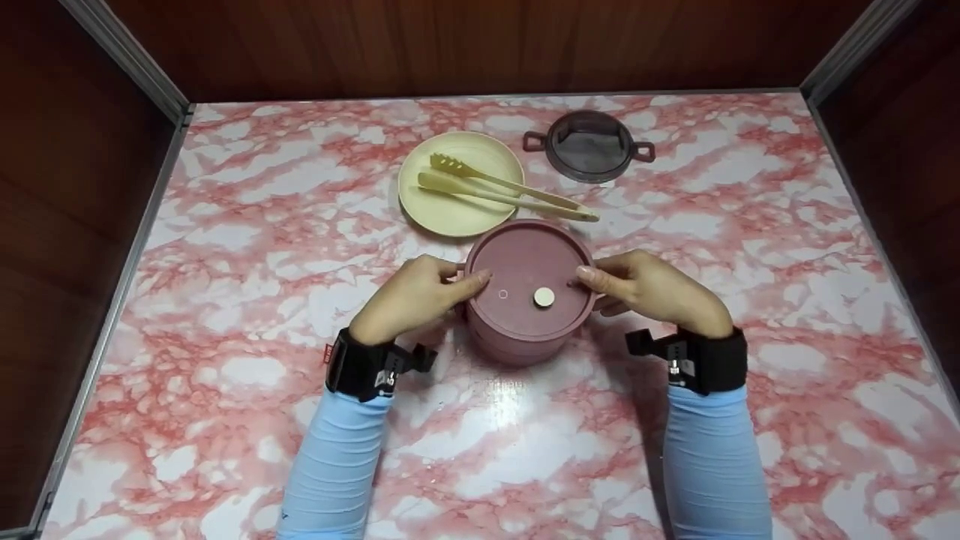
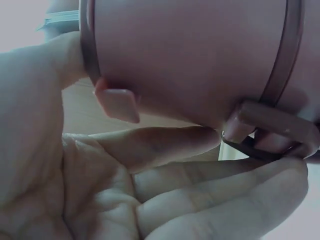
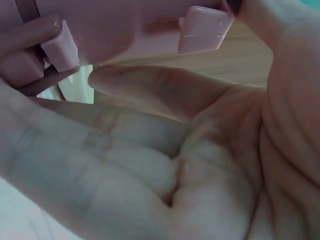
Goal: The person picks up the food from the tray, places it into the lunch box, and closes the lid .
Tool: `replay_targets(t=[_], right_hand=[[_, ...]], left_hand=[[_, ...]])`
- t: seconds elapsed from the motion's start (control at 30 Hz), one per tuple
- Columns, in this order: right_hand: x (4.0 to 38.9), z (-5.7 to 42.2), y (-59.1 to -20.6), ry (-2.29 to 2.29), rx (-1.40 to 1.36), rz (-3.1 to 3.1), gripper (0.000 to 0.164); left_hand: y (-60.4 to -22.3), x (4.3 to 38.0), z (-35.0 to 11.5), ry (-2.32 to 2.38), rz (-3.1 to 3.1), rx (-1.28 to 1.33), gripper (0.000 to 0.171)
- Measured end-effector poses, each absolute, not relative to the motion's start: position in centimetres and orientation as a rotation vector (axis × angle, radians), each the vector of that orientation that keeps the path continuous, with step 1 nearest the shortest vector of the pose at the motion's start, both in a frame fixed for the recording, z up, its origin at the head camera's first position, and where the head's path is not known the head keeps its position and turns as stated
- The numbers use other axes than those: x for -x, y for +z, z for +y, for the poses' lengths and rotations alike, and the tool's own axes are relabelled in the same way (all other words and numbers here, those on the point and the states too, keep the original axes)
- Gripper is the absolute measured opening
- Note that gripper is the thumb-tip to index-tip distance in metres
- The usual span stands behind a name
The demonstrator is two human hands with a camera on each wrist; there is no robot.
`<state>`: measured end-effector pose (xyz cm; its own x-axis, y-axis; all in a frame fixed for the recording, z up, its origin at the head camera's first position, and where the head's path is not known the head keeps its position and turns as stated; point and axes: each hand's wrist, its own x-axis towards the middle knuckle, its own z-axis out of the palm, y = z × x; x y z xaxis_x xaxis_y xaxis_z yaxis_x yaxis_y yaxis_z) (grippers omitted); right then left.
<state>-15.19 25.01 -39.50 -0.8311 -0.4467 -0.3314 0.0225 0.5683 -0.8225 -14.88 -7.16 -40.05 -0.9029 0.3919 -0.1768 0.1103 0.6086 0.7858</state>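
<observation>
A pink pot (image 1: 517, 351) with a matching lid (image 1: 529, 262) and a small cream knob (image 1: 544, 298) is between the two hands in the head view. The left hand (image 1: 416, 292) grips the pot's left side, its thumb lying on the lid. In the left wrist view its fingers reach under a side handle (image 2: 280, 122). On the other side, the right hand (image 1: 656, 289) holds the pot with its thumb on the lid's edge. The right wrist view shows its fingers below the other handle (image 3: 30, 37). Whether the pot's base touches the table cannot be told.
Behind the pot lies a pale yellow plate (image 1: 450, 221) with cream tongs (image 1: 517, 196) across it, their end jutting over the rim. A small dark see-through lidded pan (image 1: 589, 154) stands farther back on the red-and-white marbled table (image 1: 262, 300). Dark wooden panels (image 1: 487, 45) enclose the back and sides.
</observation>
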Motion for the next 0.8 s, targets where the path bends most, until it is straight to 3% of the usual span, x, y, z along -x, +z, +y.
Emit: replay_targets(t=[0.47,0.8], right_hand=[[15.4,25.1,-39.9,-1.401,0.396,2.157,0.043],[15.5,25.1,-40.5,-1.521,0.359,2.051,0.042]], left_hand=[[-40.5,15.4,-7.4,1.403,2.311,-0.356,0.045],[-41.1,15.8,-7.3,1.510,2.189,-0.320,0.035]])
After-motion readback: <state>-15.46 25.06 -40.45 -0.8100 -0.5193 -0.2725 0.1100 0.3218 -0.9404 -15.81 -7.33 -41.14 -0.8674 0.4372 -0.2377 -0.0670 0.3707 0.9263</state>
